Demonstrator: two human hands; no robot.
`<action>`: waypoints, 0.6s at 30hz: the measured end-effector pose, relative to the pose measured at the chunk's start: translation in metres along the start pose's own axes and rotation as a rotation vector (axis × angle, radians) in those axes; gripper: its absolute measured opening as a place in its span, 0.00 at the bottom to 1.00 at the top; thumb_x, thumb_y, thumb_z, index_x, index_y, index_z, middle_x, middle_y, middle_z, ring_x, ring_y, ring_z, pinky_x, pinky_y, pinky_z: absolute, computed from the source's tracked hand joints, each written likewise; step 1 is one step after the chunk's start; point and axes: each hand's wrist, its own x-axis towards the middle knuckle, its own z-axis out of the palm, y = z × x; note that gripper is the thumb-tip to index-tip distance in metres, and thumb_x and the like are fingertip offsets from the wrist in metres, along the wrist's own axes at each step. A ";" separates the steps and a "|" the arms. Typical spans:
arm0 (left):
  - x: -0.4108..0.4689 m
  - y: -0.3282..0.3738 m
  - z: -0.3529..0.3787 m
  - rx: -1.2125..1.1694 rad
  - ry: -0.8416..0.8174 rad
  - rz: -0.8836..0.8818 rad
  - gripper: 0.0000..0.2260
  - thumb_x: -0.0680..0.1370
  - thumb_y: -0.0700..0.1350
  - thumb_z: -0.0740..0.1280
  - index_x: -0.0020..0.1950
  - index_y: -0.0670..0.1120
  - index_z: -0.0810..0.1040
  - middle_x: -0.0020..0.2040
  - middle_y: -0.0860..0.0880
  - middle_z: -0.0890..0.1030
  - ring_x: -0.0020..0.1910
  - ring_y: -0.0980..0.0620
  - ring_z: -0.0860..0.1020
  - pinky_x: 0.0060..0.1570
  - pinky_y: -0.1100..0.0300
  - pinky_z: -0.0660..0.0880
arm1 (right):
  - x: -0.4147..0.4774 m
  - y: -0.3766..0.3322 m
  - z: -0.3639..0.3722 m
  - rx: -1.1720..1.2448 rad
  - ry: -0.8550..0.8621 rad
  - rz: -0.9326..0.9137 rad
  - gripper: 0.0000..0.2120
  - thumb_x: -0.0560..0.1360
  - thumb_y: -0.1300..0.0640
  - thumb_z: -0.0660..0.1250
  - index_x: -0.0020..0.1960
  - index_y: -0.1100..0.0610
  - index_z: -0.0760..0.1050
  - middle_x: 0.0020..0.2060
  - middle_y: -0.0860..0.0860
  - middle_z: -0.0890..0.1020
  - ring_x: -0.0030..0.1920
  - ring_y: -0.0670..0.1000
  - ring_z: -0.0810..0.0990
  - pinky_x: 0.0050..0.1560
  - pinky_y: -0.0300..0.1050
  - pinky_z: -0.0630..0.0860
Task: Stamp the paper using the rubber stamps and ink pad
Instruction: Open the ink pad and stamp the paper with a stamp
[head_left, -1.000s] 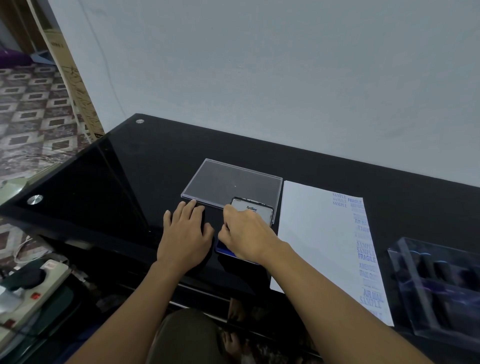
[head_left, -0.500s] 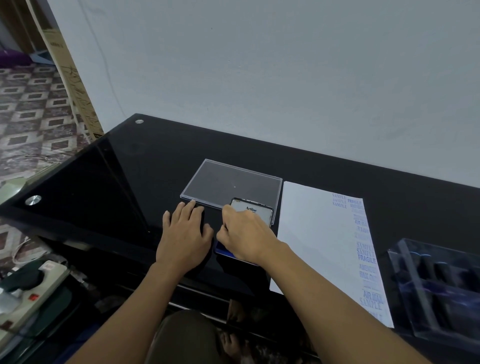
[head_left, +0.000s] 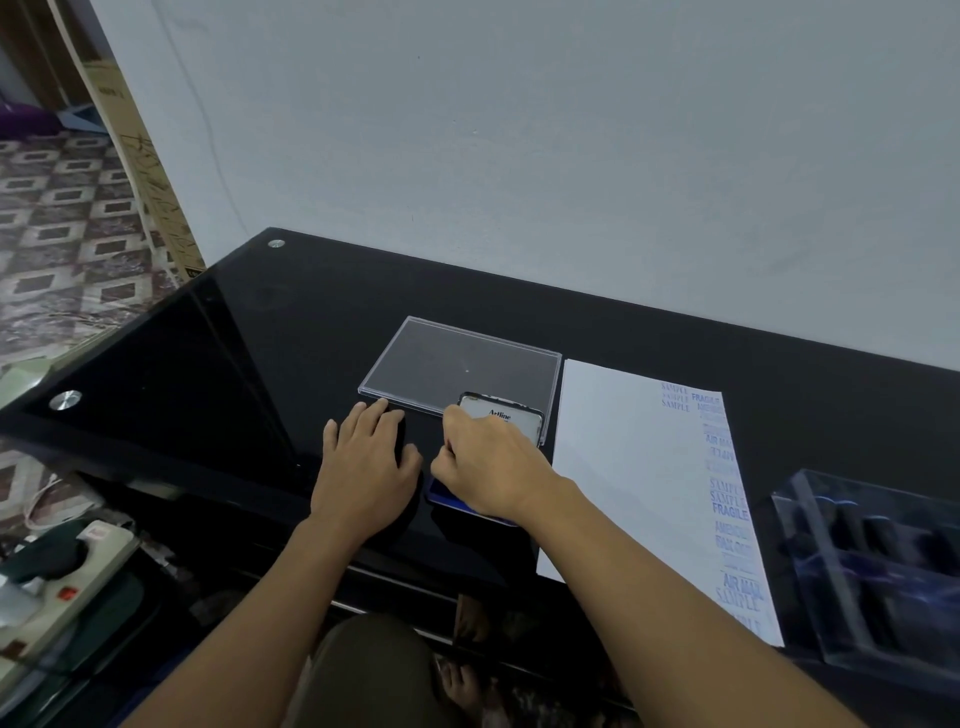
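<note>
Blue pad under right hand — fingers curled, grasp hidden, likely inking; left hand flat, fingers straight, steadying.

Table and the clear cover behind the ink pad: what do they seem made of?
Table: likely black glass, glossy; it shows reflections and has round metal studs. Cover: probably clear rigid plastic; the dark table shows through it and its rims catch light.

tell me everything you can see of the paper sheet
The sheet of paper is white and lies flat on the black glass table, right of the ink pad. Blue stamped words (SAMPLE, FRAGILE, AIR MAIL) run down its right edge; the rest is blank. The right forearm crosses over its near left corner.
</note>
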 end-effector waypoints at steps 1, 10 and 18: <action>0.001 0.000 -0.001 -0.011 0.001 -0.002 0.22 0.81 0.49 0.60 0.74 0.45 0.68 0.77 0.47 0.64 0.78 0.47 0.55 0.76 0.43 0.49 | 0.000 0.000 0.000 -0.002 0.000 0.000 0.06 0.80 0.54 0.60 0.47 0.54 0.64 0.34 0.52 0.74 0.32 0.49 0.72 0.30 0.43 0.64; 0.004 0.007 -0.019 -0.126 0.103 0.014 0.16 0.77 0.44 0.64 0.65 0.44 0.74 0.65 0.47 0.74 0.69 0.46 0.69 0.69 0.38 0.64 | 0.000 -0.003 -0.022 0.155 0.152 0.067 0.08 0.79 0.52 0.60 0.43 0.54 0.66 0.35 0.51 0.76 0.33 0.51 0.74 0.33 0.45 0.69; 0.017 0.043 -0.036 -0.177 0.105 0.068 0.19 0.80 0.46 0.63 0.70 0.44 0.71 0.73 0.46 0.68 0.74 0.48 0.62 0.73 0.46 0.61 | -0.011 0.015 -0.053 0.212 0.282 0.092 0.06 0.79 0.54 0.62 0.45 0.56 0.70 0.35 0.53 0.79 0.37 0.55 0.79 0.37 0.53 0.77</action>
